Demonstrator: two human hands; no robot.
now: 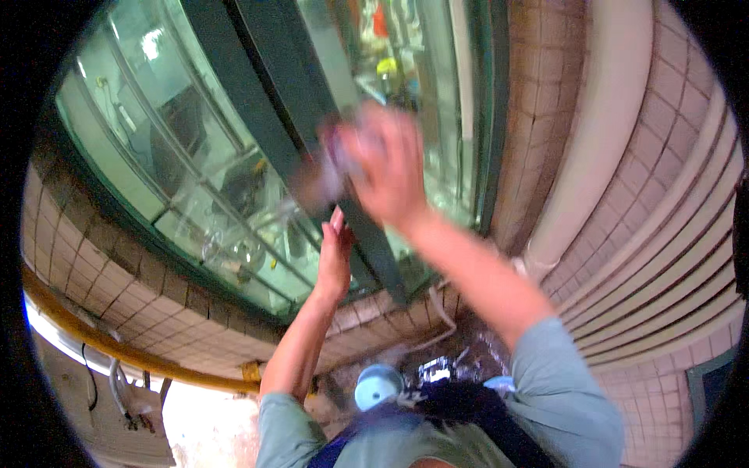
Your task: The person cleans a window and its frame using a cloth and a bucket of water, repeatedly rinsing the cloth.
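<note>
A window with dark green frame bars (281,70) and glass panes fills the area before me. My right hand (386,158) is raised in front of it, blurred, with a blurred cloth-like thing (330,169) at its fingers; what it is cannot be told. Lower and to the left, my left hand (335,257) is held up by the middle frame bar, its fingers pointing upward. Whether it touches the frame or holds something does not show.
Tiled wall (146,298) surrounds the window. A pale vertical pipe (614,117) runs on the right, beside a ribbed panel. A yellow pipe (146,362) crosses the lower left. Below are a light blue bucket (377,389) and a thin hose (447,322).
</note>
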